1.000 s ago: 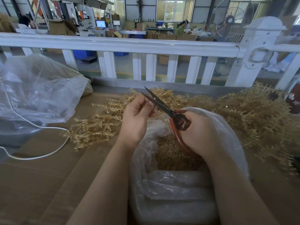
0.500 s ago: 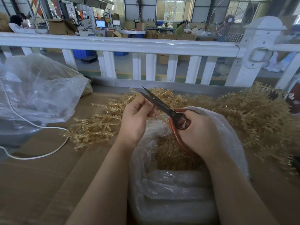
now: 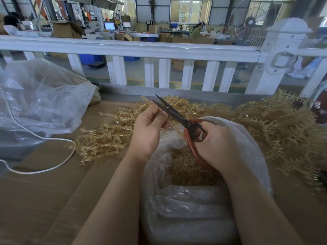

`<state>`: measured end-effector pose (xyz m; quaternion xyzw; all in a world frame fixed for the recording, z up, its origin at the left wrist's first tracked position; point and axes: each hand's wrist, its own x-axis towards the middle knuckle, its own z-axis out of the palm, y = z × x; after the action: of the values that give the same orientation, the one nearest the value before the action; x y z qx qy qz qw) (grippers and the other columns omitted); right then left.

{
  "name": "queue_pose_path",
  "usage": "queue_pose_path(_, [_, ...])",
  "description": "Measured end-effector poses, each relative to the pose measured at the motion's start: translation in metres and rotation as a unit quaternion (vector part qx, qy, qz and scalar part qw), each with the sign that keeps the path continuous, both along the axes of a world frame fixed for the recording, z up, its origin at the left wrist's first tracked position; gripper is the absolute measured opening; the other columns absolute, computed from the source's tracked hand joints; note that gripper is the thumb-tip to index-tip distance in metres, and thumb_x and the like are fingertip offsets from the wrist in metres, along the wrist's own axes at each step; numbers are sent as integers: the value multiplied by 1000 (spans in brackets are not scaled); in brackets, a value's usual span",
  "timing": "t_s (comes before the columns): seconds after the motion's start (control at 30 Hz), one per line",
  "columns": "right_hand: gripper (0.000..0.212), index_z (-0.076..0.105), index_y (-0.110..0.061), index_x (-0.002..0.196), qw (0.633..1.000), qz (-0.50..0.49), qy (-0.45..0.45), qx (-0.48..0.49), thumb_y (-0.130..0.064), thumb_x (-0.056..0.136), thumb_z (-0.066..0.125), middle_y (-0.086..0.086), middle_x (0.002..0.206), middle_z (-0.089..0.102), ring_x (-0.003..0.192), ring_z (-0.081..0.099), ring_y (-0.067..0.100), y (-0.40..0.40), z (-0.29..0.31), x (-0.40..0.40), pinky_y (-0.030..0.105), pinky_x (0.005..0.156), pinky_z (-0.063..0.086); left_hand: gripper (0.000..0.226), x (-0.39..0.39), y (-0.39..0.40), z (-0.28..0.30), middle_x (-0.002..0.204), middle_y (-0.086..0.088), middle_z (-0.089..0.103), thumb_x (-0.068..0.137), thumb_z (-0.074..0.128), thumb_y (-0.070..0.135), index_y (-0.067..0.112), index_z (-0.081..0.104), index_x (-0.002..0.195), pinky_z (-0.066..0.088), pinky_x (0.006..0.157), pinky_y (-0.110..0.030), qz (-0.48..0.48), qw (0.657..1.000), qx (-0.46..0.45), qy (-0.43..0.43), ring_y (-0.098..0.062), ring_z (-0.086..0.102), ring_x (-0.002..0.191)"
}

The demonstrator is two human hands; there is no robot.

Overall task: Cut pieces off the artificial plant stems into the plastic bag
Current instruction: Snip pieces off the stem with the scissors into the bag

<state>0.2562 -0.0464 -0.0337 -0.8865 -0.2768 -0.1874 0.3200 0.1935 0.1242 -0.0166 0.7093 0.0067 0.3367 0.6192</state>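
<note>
Head view: right hand (image 3: 215,146) grips the scissors (image 3: 178,117), blades parted over the bag (image 3: 247,138) — so cuttings drop in. Left hand (image 3: 148,131) pinches something at the blades, probably a stem piece; uncut stems (image 3: 276,124) lie heaped behind.

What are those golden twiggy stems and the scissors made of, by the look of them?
The stems look like moulded plastic: translucent amber, glossy, with identical stubby side branches. The scissors have dark, dull blades, probably steel, and red-brown loop handles with a smooth coating, perhaps rubber or plastic; the right hand hides much of them.
</note>
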Motion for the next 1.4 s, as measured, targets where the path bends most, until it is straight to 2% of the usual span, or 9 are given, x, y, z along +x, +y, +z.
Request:
queue_pose_path(0.23, [51, 70, -27, 87, 1000, 9, 20, 10, -72, 75, 47, -17, 70, 66, 64, 60, 1, 0, 2, -3, 12, 60, 45, 19, -2, -1, 2, 82, -9, 60, 101, 45, -1, -3, 64, 97, 46, 68, -23, -9, 1000, -21, 3, -12, 55, 72])
queue_pose_path(0.4, [43, 70, -38, 96, 997, 28, 64, 17, -74, 73, 67, -28, 71, 63, 67, 59, -9, 1, 3, -2, 5, 57, 38, 21, -2, -2, 1, 86, -11, 64, 106, 38, 5, 1, 57, 97, 48, 78, -39, -42, 994, -102, 14, -27, 60, 80])
queue_pose_path(0.5, [46, 70, -39, 90, 990, 43, 114, 68, -77, 65, 71, -30, 75, 67, 71, 64, -6, 1, 2, 0, 12, 60, 46, 25, -3, 0, 3, 84, -7, 71, 108, 34, 9, 10, 52, 91, 55, 74, -35, -68, 982, -174, 13, -23, 69, 78])
queue_pose_path(0.57, [56, 69, -35, 82, 984, 60, 124, 113, -85, 56, 65, -36, 81, 65, 78, 62, -12, 1, 5, -1, 10, 55, 45, 27, -3, 2, 5, 84, -9, 73, 108, 31, 10, 11, 51, 89, 57, 71, -34, -76, 969, -233, 15, -24, 71, 75])
queue_pose_path(0.67, [63, 70, -34, 78, 971, 80, 146, 174, -90, 48, 61, -30, 81, 69, 80, 63, -12, 0, 8, -1, 3, 57, 44, 29, -3, 4, 5, 82, -10, 72, 108, 30, 10, 11, 51, 88, 58, 66, -32, -99, 953, -285, 11, -24, 71, 72])
queue_pose_path(0.8, [43, 72, -41, 73, 953, 90, 170, 234, -79, 55, 67, -22, 72, 70, 72, 66, -5, 0, 9, -2, 10, 60, 47, 29, -3, 7, 6, 71, -6, 67, 108, 30, 11, 11, 51, 88, 58, 65, -33, -109, 940, -325, -7, -23, 71, 72])
queue_pose_path(1.0, [21, 71, -35, 69, 952, 74, 187, 230, -53, 76, 80, -20, 66, 69, 64, 65, -4, -2, 7, 2, 9, 56, 46, 30, 0, 7, 4, 68, -4, 63, 108, 30, 13, 13, 52, 88, 52, 94, -48, -124, 926, -356, -17, -24, 72, 77])
queue_pose_path(1.13, [24, 71, -30, 71, 954, 67, 198, 216, -51, 79, 79, -14, 67, 72, 64, 67, 1, 1, 7, 2, 10, 54, 48, 30, -1, 7, 5, 70, -5, 63, 108, 31, 16, 13, 54, 88, 59, 79, -39, -151, 905, -397, -26, -25, 73, 83])
queue_pose_path(1.4, [17, 72, -28, 77, 947, 49, 215, 233, -41, 81, 82, -11, 71, 73, 69, 68, 7, 2, 7, 3, 15, 57, 52, 30, -3, 1, 10, 71, -5, 64, 108, 28, 17, 12, 52, 91, 60, 76, -40, -177, 884, -432, -22, -24, 74, 89])
